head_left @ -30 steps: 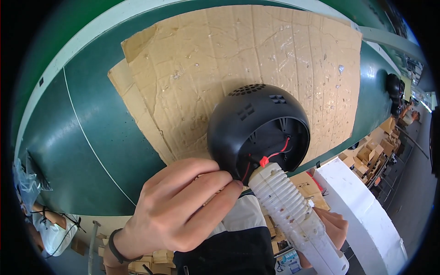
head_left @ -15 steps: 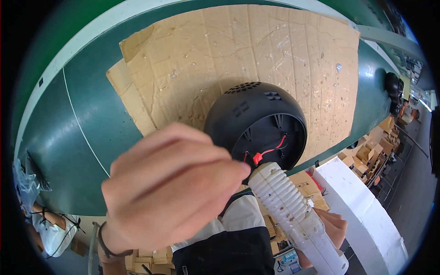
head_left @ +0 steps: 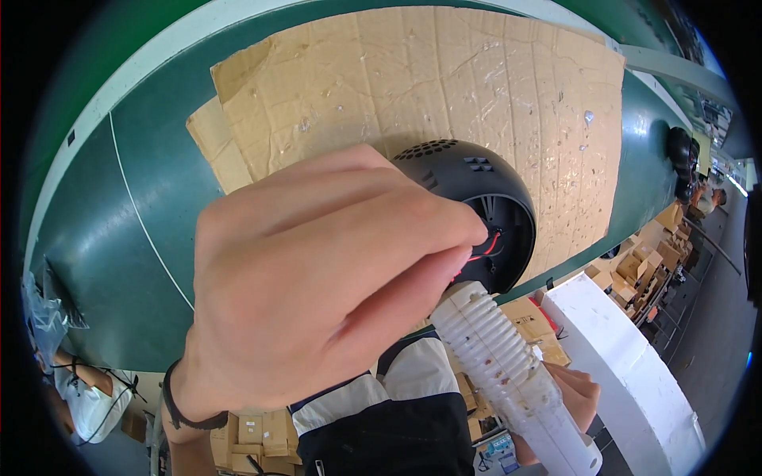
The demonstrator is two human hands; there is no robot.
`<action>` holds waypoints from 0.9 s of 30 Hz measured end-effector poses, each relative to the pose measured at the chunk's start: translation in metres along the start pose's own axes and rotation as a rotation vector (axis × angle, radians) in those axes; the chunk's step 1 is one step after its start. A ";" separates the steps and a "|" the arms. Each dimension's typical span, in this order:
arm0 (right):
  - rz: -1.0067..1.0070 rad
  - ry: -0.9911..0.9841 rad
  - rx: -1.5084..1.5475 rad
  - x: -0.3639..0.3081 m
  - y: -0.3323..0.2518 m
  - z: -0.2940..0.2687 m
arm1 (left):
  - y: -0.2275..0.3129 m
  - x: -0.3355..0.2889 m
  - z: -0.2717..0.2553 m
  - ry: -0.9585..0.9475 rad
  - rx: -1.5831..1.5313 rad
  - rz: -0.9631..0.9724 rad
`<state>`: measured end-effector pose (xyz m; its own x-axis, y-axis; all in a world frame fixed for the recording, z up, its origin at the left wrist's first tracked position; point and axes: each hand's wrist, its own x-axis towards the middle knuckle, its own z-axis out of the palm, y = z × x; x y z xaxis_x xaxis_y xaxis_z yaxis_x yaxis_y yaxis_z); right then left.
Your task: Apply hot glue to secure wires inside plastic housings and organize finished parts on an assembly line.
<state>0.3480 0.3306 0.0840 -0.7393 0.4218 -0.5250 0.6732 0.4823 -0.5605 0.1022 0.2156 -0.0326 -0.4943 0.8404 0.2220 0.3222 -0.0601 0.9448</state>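
Black perforated housing (head_left: 512, 186): rounded plastic shell, lying tilted on the cardboard with its open side facing the wearer; its left part is hidden by a hand.
Left hand (head_left: 325, 270): in front of the housing's left side, back of the hand toward the camera, fingers curled together, thumb and index tips brought close at the housing's opening; cannot tell whether they pinch anything.
Red wire (head_left: 494, 241): inside the housing's opening, running from its inner wall toward the left fingertips, a thin dark wire near it.
Right hand (head_left: 573, 393): below and right of the housing, fingers wrapped around the far side of the white tool, partly hidden by it.
White ribbed handheld tool (head_left: 516, 357): slanting up toward the housing, its upper end just beside the rim of the opening; brownish specks mark the ribs.
Cardboard sheet (head_left: 381, 87): under the housing and spreading beyond it, creased, dotted with shiny bits.
Green tabletop (head_left: 151, 206): beneath the cardboard, showing left and right of the housing.
Black rounded parts (head_left: 681, 159): well to the right of the housing, at the table's far end.
Cardboard boxes (head_left: 643, 266): beyond the table, right of the housing and lower.
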 end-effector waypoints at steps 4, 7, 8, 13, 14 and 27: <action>-0.021 -0.012 0.037 -0.018 0.010 -0.014 | -0.006 -0.006 -0.005 0.000 -0.001 -0.008; -0.044 -0.010 0.081 -0.019 0.010 -0.015 | -0.001 -0.010 -0.007 -0.011 0.034 -0.051; -0.054 -0.005 0.098 0.004 0.002 0.000 | 0.000 -0.012 -0.007 -0.006 0.044 -0.075; -0.080 -0.003 0.146 0.006 0.000 -0.001 | -0.006 -0.024 -0.020 -0.059 0.009 -0.064; -0.081 0.001 0.148 0.005 0.001 -0.002 | -0.004 -0.029 -0.021 -0.091 -0.016 -0.069; 0.270 -0.008 -0.211 -0.023 0.022 0.007 | 0.000 -0.058 -0.014 -0.210 -0.005 -0.094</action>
<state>0.3799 0.3258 0.0795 -0.5342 0.5499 -0.6420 0.8256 0.5026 -0.2565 0.1201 0.1594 -0.0422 -0.3433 0.9359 0.0786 0.2786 0.0216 0.9602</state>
